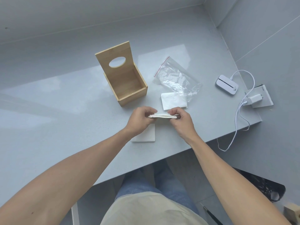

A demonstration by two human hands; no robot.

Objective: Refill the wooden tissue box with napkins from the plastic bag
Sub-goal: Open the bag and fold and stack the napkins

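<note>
Napkins are out of the plastic bag (177,78), which lies flat and seemingly empty on the tabletop (65,111), beyond the right hand (181,120) and a little to its right. One small held stack (162,116) is pinched between both hands just above the surface: the left hand (141,120) has its fingers (150,111) clamped on the stack's left end, and the right hand's fingers are clamped on the right end, as if squaring the edges. A second stack (173,100) rests just beyond the right hand, partly under the bag's corner, and a third stack (146,133) lies under the left wrist, nearer the person.

Judging by this, unpacking is done and loading has not started. The wooden tissue box (128,85) stands beyond the left hand, its lid (115,56) with the oval hole swung upright, and its interior looks bare. All three stacks remain to go in, then the lid must close.

Pale grey and glossy, the tabletop sits in a corner of plain grey walls. Well to the right of the hands lie a small white device (226,84), a white cable (241,111) and a charger plug (254,99) on a wall-socket plate.
</note>
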